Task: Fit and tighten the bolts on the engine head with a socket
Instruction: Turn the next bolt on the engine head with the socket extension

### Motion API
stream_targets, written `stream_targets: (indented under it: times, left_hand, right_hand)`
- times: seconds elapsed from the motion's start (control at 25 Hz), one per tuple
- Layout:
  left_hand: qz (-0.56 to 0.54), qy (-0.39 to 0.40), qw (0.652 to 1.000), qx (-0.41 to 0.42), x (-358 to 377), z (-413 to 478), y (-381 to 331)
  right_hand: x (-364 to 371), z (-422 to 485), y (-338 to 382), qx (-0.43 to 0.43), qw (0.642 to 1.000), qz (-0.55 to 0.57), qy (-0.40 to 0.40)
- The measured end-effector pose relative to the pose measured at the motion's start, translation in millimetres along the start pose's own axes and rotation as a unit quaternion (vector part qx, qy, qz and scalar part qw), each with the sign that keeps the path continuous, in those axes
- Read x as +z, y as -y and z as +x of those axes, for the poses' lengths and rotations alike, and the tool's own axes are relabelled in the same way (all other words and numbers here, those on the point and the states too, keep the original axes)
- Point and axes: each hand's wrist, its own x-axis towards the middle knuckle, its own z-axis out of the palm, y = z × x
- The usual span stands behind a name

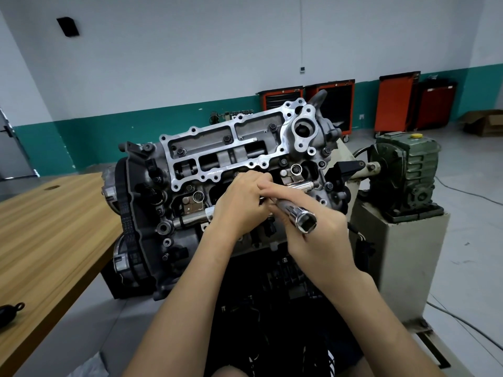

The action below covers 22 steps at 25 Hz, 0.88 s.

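The engine head [228, 159] sits tilted toward me on a stand, its bright aluminium frame on top and several dark bolts [226, 139] seated in it. My right hand [313, 227] grips a chrome socket on an extension bar [299, 217], the square drive end facing me. The bar runs up and left under my fingers. My left hand [242, 205] curls over the far end of the bar, against the head's middle. What lies under its fingertips is hidden.
A wooden table [49, 229] stands at the left with a dark object [9, 311] at its near edge. A green gearbox [408, 170] sits on a grey pedestal [402, 262] at the right. Red tool carts [394, 102] line the back wall. Cables run across the floor.
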Motion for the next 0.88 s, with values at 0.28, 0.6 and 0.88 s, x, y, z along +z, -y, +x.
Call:
stream_targets:
  times: [0.28, 0.6, 0.88]
  left_hand:
    - [0.011, -0.010, 1.000, 0.011, 2.6, -0.7, 0.9]
    - [0.005, 0.001, 1.000, 0.012, -0.8, -1.7, -1.3]
    - [0.025, 0.008, 0.999, 0.020, 0.6, -0.2, -0.3]
  right_hand:
    - [-1.8, -4.7, 1.7, 0.007, 1.000, 0.004, -0.028]
    - [-2.7, -2.1, -2.4, 0.032, 0.998, 0.003, -0.054]
    - [-7.6, -0.5, -4.0, 0.016, 0.998, -0.010, -0.054]
